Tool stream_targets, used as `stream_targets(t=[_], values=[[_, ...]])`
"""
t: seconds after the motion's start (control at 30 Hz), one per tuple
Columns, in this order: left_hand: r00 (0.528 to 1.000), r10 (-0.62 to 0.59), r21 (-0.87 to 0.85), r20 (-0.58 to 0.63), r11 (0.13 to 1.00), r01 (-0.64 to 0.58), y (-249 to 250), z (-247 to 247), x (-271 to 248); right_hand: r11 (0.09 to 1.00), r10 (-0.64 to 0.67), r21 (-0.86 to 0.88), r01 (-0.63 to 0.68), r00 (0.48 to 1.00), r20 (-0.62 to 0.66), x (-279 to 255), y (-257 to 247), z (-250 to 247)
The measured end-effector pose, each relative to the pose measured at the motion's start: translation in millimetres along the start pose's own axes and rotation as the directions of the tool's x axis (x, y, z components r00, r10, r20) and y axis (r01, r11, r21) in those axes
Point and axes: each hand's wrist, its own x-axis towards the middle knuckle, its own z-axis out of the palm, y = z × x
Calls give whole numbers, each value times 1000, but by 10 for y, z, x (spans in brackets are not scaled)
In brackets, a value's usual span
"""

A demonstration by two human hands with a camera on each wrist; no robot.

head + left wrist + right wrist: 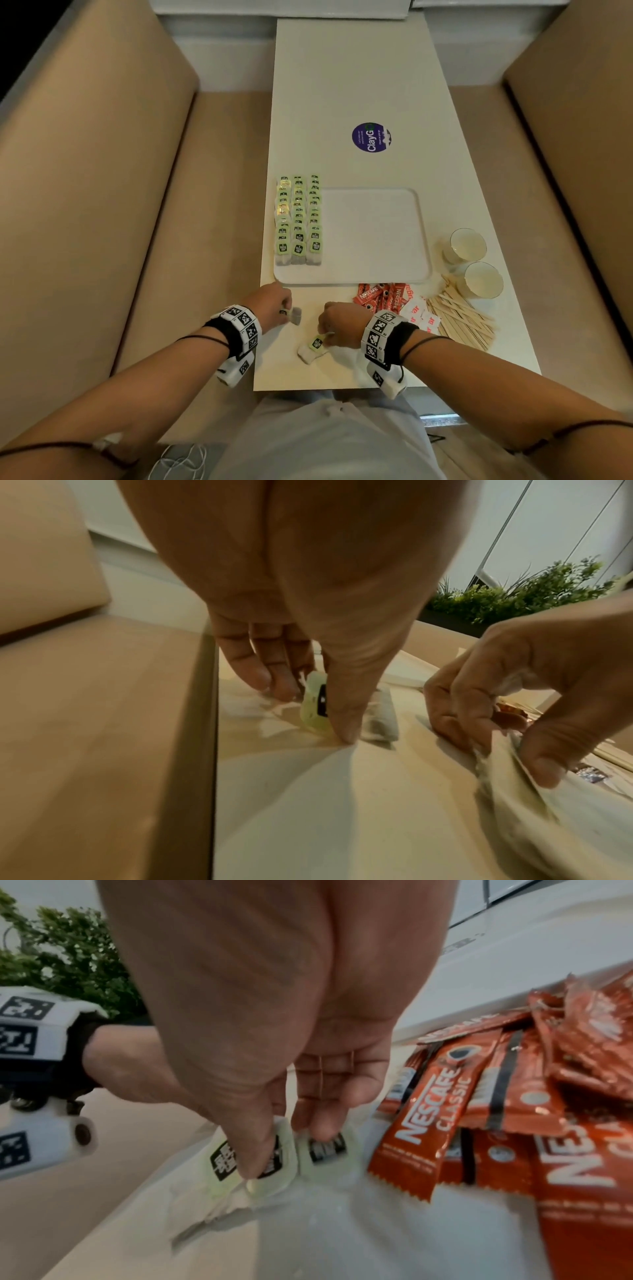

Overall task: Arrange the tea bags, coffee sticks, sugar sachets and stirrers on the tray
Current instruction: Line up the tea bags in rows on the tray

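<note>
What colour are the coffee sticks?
The coffee sticks are red with white lettering and a black stripe, clearest in the right wrist view.

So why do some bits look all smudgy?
Left wrist view: the right hand and its white tea bag smear from motion. Right wrist view: the red coffee sticks blur near the edge. Head view: straight white table edges bend outward.
</note>
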Motion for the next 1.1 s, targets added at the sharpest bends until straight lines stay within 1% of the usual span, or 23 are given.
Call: stream_targets(t=[0.07, 0.17, 0.2, 0.27, 0.33, 0.47, 0.6, 0.67, 0.7, 0.73, 0.83, 0.93, 1.0, 1.03, 1.1], values=[[1000, -15, -26, 1, 1000, 15, 6, 20, -1, 999, 31, 33, -30, 999, -25, -27, 26, -4], [999, -26, -164, -30, 986, 20, -3, 77, -23, 996, 57, 74, -53, 996, -65, -63, 72, -28], [999, -33, -234, -36, 972, 23, 0, 87, -31, 994, 65, 97, -57, 995, -78, -77, 90, -48], [999, -39, -400, -32, 916, 22, 11, 77, -38, 987, 81, 145, -66, 992, -100, -108, 113, -107], [999, -23, -501, -39, 865, 1, 37, 34, -33, 982, 85, 177, -61, 987, -133, -132, 134, -164], [998, 24, -567, -51, 822, -49, 105, -86, -15, 970, 37, 243, 14, 978, -205, -158, 170, -271], [999, 19, -600, -43, 799, -41, 241, -205, -18, 945, 14, 315, 83, 956, -294, -157, 164, -386], [999, 14, -633, -39, 774, -35, 288, -236, -10, 917, 23, 383, 108, 946, -323, -147, 148, -451], [999, 5, -669, -32, 743, -25, 318, -254, -10, 899, 35, 422, 117, 942, -335, -140, 142, -484], [1000, -12, -721, -26, 692, -11, 350, -274, -9, 879, 48, 460, 125, 937, -346, -132, 140, -514], [999, -36, -873, 12, 487, 29, 467, -345, -28, 816, 84, 559, 148, 926, -368, -94, 139, -560], [999, -39, -934, 33, 355, 44, 535, -423, -54, 768, 131, 619, 163, 907, -400, -46, 124, -596], [1000, -18, -951, 25, 308, 29, 509, -452, -63, 730, 163, 662, 170, 898, -410, -3, 99, -617], [1000, 12, -949, 16, 315, 11, 494, -459, -69, 715, 173, 677, 176, 893, -415, 22, 88, -622], [997, 77, -930, 7, 367, -22, 471, -459, -82, 690, 180, 699, 190, 890, -419, 69, 66, -638]])
